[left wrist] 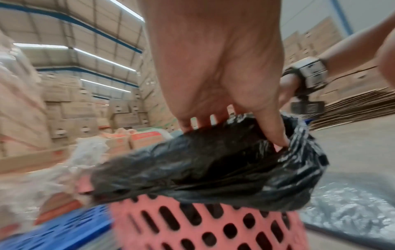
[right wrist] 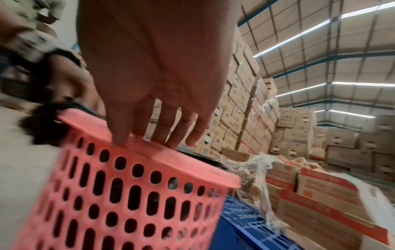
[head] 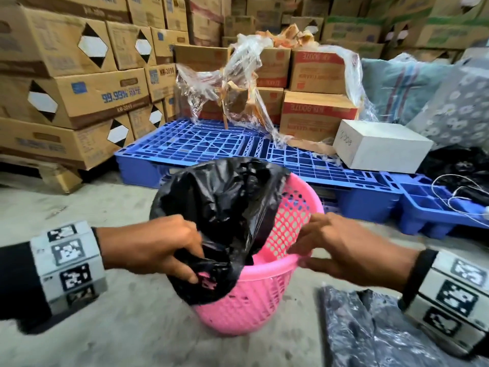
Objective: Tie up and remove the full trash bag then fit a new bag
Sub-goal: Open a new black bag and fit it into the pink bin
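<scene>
A pink perforated basket stands on the concrete floor in front of me. A black trash bag sits in it, billowing above the rim and draped over the near-left edge. My left hand grips the bag's folded edge at that rim; in the left wrist view the thumb of my left hand digs into the bunched black bag above the basket. My right hand rests with straight fingers on the bare right rim. The right wrist view shows the fingertips of my right hand on the basket rim.
A second black bag lies flat on the floor at lower right. Blue plastic pallets lie just behind the basket, carrying a white box, red-printed cartons and loose clear wrap. Stacked cardboard boxes wall the left.
</scene>
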`<state>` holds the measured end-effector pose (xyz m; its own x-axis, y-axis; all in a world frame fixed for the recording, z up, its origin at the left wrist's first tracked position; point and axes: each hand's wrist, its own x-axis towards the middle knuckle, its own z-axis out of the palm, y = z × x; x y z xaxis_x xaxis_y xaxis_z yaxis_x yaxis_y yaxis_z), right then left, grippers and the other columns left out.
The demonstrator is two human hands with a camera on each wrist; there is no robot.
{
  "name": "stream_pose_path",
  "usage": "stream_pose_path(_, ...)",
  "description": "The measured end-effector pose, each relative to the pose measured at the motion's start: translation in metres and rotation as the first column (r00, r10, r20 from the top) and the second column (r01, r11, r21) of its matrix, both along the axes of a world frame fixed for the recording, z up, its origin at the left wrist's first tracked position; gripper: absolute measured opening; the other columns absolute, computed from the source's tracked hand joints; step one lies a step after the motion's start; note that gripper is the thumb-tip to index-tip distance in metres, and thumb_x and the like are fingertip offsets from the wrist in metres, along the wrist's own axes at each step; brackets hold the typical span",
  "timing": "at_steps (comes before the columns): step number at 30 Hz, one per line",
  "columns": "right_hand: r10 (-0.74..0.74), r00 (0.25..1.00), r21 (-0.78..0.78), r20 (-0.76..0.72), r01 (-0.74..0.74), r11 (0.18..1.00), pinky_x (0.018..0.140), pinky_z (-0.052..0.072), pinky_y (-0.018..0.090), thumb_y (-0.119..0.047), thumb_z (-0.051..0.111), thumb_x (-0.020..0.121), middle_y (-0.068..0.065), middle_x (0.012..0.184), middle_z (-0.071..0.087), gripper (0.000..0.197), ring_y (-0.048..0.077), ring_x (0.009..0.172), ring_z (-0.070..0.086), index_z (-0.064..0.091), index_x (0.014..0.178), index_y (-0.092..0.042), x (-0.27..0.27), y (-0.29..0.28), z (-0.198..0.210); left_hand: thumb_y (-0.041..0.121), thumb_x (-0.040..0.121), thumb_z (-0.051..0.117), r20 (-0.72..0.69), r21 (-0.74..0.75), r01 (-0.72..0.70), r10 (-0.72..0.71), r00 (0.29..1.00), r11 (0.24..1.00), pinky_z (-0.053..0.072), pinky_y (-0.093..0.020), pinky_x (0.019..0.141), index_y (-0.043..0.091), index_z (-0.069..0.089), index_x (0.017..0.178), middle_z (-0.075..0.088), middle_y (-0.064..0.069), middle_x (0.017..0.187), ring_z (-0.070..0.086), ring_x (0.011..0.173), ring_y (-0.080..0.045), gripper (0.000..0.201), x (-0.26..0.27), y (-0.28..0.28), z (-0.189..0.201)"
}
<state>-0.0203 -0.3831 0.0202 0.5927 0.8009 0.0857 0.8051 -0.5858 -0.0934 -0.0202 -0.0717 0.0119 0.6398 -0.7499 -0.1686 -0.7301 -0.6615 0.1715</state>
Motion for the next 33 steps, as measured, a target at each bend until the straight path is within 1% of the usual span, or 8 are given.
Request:
stream_pose_path(7,0.048,0.981,-0.017,-0.186,-0.052,0.999,0.074,0.049,0.034,-0.05,0.055,0.086,-0.006,0.091,0.071,0.029,0.012,0.082,0.06,0.061,0.103,-0.028,-0.009,0.011,0.002,0.022,0.074,0.051,0.197,0.117,-0.203,0.178,0.964,0.972,0.025,-0.026,0.114,0.025,0.059,0.122,0.055,0.008,0.133,0.029,0.138,-0.012,0.048,0.038,0.054,0.008)
stream_pose_path(10,-0.025,0.976,0.039,-0.214,0.034,0.999,0.071,0.05,0.031,-0.053,0.055,0.084,-0.009,0.086,0.073,0.027,0.002,0.072,0.06,0.065,0.093,-0.029,-0.008,-0.002,0.002,0.037,0.063,0.037,0.129,-0.025,-0.205,0.206,0.97,0.978,0.025,-0.025,0.109,0.025,0.06,0.121,0.055,0.007,0.129,0.035,0.126,-0.002,0.063,0.022,0.038,0.016)
stream_pose_path(15,0.029,0.974,-0.016,-0.224,-0.033,0.999,0.098,0.034,0.029,-0.065,0.045,0.082,-0.013,0.099,0.073,0.048,0.006,0.089,0.063,0.065,0.103,-0.027,-0.023,0.016,-0.009,0.059,0.062,0.028,0.07,-0.082,-0.241,0.247,0.966,0.967,0.028,-0.014,0.093,0.039,0.045,0.126,0.055,0.016,0.107,0.039,0.103,-0.002,0.07,-0.012,-0.008,0.008)
stream_pose_path(18,-0.098,0.976,0.186,-0.196,0.136,0.973,0.082,0.049,0.031,-0.068,0.05,0.075,-0.008,0.094,0.069,0.055,0.008,0.085,0.061,0.063,0.107,-0.025,-0.011,0.014,-0.001,0.07,0.061,0.034,0.069,-0.091,-0.288,0.294,0.953,0.953,0.034,-0.015,0.088,0.043,0.036,0.127,0.049,0.022,0.096,0.042,0.097,0.0,0.072,-0.019,-0.012,0.003)
stream_pose_path(21,-0.268,0.963,0.179,-0.033,0.27,0.946,0.098,0.043,0.038,-0.064,0.054,0.074,0.0,0.124,0.056,0.072,0.017,0.113,0.05,0.042,0.132,-0.023,0.016,-0.001,0.011,0.07,0.069,0.04,0.09,-0.103,-0.258,0.267,0.959,0.961,0.035,-0.015,0.081,0.031,0.052,0.107,0.048,0.016,0.086,0.043,0.089,0.001,0.055,-0.018,-0.004,-0.001)
stream_pose_path(23,-0.339,0.933,0.043,-0.122,0.347,0.937,0.105,0.036,0.032,-0.051,0.059,0.081,0.002,0.137,0.05,0.074,0.017,0.124,0.045,0.03,0.142,-0.022,0.025,-0.008,0.016,0.065,0.078,0.037,0.105,-0.156,-0.197,0.215,0.971,0.968,0.033,-0.017,0.073,0.021,0.054,0.086,0.048,0.011,0.079,0.042,0.081,-0.002,0.048,-0.018,0.001,-0.004)
stream_pose_path(27,-0.22,0.943,0.064,-0.251,0.243,0.968,0.079,0.051,0.035,-0.052,0.052,0.084,-0.005,0.097,0.071,0.038,0.009,0.086,0.063,0.066,0.104,-0.023,0.016,-0.011,0.016,0.045,0.089,0.036,0.173,-0.317,-0.118,0.179,0.969,0.941,0.03,-0.015,0.068,0.021,0.051,0.078,0.044,0.014,0.073,0.04,0.075,0.0,0.03,-0.027,0.004,-0.011)
stream_pose_path(33,-0.127,0.986,0.04,-0.105,0.131,0.991,0.078,0.046,0.025,-0.076,0.062,0.062,-0.02,0.096,0.053,0.059,0.001,0.09,0.053,0.057,0.103,-0.034,-0.014,-0.027,0.004,0.055,0.085,0.052,0.224,-0.34,-0.048,0.131,0.966,0.939,0.033,-0.022,0.07,0.031,0.05,0.087,0.043,0.021,0.078,0.039,0.074,0.001,0.024,-0.047,0.007,-0.011)
